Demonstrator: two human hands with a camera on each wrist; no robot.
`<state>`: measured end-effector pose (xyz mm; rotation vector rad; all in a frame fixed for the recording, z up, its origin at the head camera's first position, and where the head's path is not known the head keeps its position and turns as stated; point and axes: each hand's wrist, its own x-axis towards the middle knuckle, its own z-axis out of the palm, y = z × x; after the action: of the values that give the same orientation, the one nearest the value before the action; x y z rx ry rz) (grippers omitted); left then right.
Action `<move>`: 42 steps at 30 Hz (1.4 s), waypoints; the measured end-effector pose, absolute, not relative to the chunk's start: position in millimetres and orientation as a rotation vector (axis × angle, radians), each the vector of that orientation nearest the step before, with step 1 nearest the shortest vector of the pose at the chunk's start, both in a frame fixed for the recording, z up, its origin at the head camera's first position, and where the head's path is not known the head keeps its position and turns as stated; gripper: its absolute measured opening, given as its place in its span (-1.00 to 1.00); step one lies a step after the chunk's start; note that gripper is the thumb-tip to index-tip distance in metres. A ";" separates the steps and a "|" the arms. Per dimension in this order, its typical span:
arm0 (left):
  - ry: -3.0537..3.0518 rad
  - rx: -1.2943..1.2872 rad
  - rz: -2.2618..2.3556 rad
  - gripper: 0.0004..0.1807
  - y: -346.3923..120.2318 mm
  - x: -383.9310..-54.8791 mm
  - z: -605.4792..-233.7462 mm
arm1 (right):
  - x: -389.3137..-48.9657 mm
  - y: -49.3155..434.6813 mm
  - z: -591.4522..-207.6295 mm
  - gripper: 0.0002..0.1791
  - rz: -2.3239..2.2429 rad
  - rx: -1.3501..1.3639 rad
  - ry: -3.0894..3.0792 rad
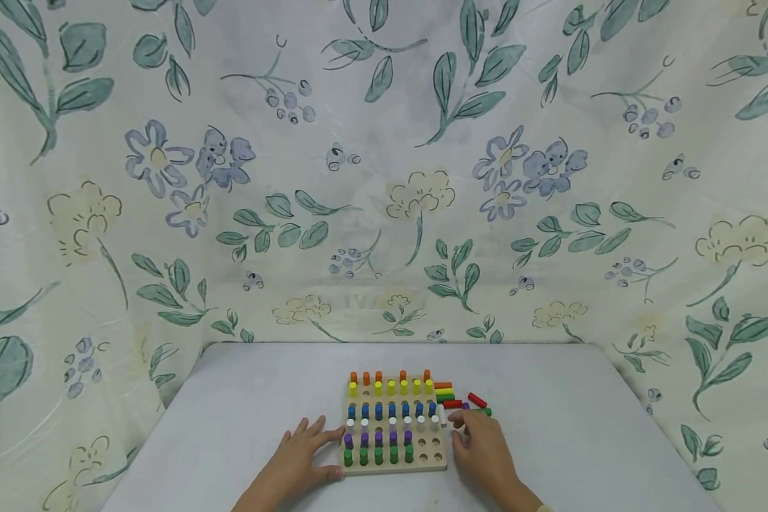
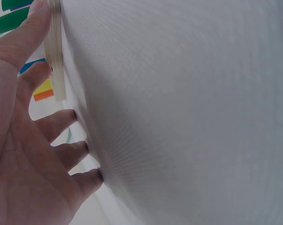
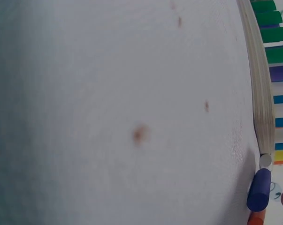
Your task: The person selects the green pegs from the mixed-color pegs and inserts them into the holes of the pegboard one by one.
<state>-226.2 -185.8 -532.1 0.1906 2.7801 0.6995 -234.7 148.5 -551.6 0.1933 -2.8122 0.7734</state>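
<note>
Backdrop (image 1: 371, 156): pale, facing you, with a green, blue and yellow botanical print
Table (image 1: 262, 384): white, directly before you

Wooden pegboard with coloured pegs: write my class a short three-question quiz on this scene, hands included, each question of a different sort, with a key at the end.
1. Multiple choice. How many green pegs stand in the lowest row of the wooden pegboard in the head view?
A) three
B) five
C) seven

2. True or false. The left hand touches the edge of the wooden pegboard.

3. Fill the gap. The loose pegs lie beside the wooden pegboard, nearer the ____ hand.

Key
1. B, five
2. True
3. right: the right hand is beside them
</note>
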 end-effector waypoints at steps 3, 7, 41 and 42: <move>2.780 0.185 0.697 -0.13 -185.7 -226.3 -532.3 | -234.5 150.3 -552.5 -0.79 0.776 0.179 -2.809; 2.781 0.188 0.693 -0.12 -185.8 -226.4 -532.5 | -234.1 152.3 -551.3 -0.78 0.793 0.154 -2.807; 2.787 0.237 0.704 -0.13 -187.6 -225.5 -531.1 | -243.7 169.4 -554.3 -0.70 0.627 -0.017 -2.824; 2.785 0.235 0.700 -0.13 -187.4 -225.6 -530.9 | -244.6 170.0 -554.8 -0.69 0.620 -0.028 -2.828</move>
<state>-225.6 -187.4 -530.9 0.2348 2.7848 0.7002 -244.6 170.0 -554.8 -0.0281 -2.8277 0.6205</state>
